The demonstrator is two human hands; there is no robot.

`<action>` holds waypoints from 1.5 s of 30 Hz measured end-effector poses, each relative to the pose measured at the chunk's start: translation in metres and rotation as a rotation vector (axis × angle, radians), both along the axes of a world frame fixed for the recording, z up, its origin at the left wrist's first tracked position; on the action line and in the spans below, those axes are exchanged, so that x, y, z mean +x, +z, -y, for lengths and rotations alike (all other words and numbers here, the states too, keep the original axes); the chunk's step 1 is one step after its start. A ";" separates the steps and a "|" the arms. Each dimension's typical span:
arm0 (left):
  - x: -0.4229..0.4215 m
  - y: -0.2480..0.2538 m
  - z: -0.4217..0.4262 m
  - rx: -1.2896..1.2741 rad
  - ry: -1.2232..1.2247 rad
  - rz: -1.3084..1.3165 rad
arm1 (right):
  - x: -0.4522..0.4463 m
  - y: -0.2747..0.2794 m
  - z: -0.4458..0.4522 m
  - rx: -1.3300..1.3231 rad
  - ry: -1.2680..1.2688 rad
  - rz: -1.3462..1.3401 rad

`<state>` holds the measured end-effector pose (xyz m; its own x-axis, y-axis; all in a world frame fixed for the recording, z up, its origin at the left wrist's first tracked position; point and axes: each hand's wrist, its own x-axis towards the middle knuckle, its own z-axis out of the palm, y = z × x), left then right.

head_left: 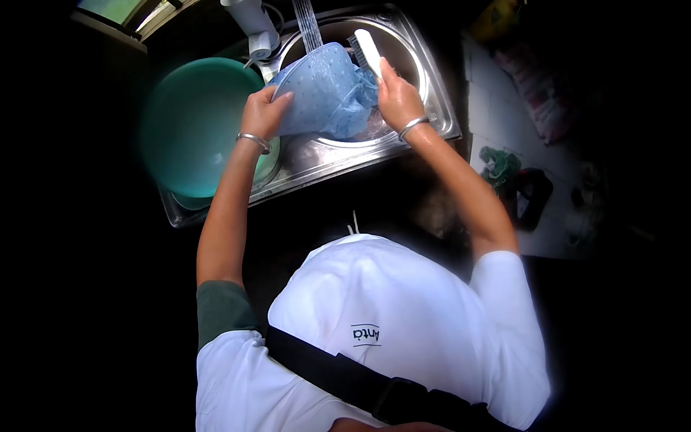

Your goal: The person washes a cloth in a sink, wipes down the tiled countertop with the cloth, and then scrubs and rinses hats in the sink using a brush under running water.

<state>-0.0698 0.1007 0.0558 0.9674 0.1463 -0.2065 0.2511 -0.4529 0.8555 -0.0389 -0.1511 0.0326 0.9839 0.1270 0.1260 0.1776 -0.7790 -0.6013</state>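
Observation:
My left hand [266,113] grips the left edge of a light-blue dotted cloth item [313,90], thumb on top. The item has a smooth, rounded panel with a bunched, thinner part on its right; its exact kind is unclear. A stream of water [308,27] falls onto its upper edge. In my right hand [398,97] is a white scrubbing brush [368,52], tilted, with its bristles facing left toward the cloth. The cloth hangs over a round steel sink bowl [425,83], hiding much of it.
A large green basin [183,129] rests on the left side of the steel sink counter [317,164]. Behind stands a white fixture [252,25]. To the right, a green crumpled cloth [499,164] and a dark object [533,198] lie on white tiles [489,108].

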 end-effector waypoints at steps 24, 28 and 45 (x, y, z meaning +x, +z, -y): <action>0.034 0.080 0.042 -1.048 0.498 -0.244 | -0.032 0.019 -0.027 1.177 -0.251 -0.406; 0.058 0.041 0.031 -1.215 0.704 -0.172 | -0.044 0.019 -0.035 1.031 -0.166 -0.241; 0.019 -0.044 0.092 -0.433 -0.219 0.075 | 0.048 0.036 -0.038 0.671 -0.087 -0.382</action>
<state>-0.0510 0.0084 0.0121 0.9804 -0.1458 -0.1324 0.1206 -0.0870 0.9889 0.0091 -0.1128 0.0691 0.9774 0.0635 -0.2016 -0.1824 -0.2285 -0.9563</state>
